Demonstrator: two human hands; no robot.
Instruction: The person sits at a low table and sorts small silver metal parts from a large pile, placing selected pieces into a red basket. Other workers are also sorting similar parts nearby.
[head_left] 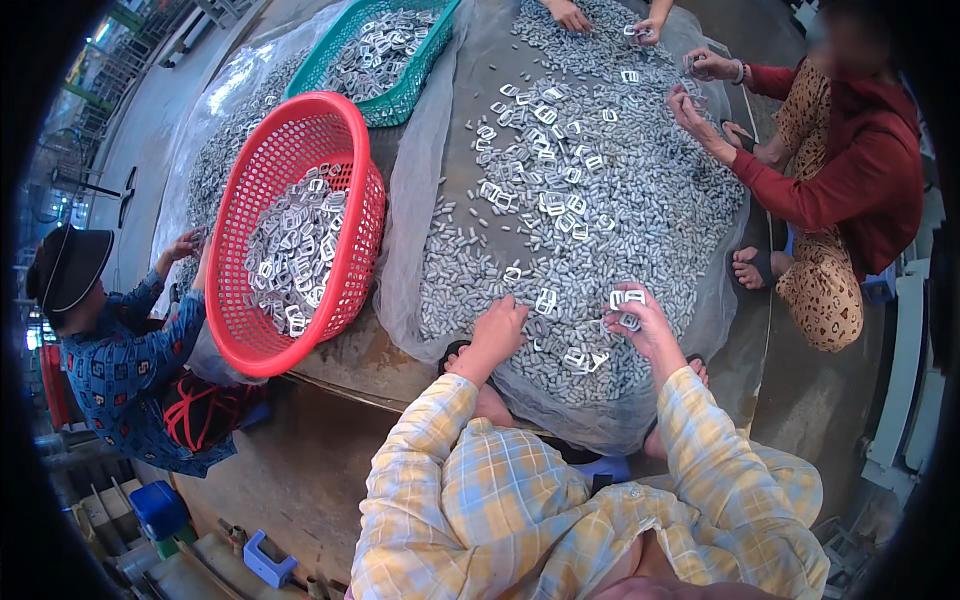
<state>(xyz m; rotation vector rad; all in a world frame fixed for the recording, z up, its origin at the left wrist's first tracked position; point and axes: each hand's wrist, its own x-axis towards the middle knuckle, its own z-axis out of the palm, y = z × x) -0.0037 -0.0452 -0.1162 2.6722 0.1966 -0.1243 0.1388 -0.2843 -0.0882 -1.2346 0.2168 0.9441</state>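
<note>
My right hand (652, 328) is closed around a few pale metal buckles (628, 298), flat frames with slots, held just above the pile. To its left, my left hand (499, 334) is low over the pile with its fingers curled together; what they pinch, if anything, I cannot make out. A loose buckle (545, 301) lies just right of its fingertips. Under both hands spreads a heap of small grey pellet-like pieces (640, 180) on clear plastic sheeting (400, 260). More buckles (555, 204) lie scattered on top of the heap's middle.
A red perforated basket (357, 150) of buckles stands at the left, a green basket (297, 80) of buckles behind it. A co-worker in a red top (850, 180) sits at the right. Another in blue (130, 340) sits at the left. Another person's hands (568, 15) work at the far end.
</note>
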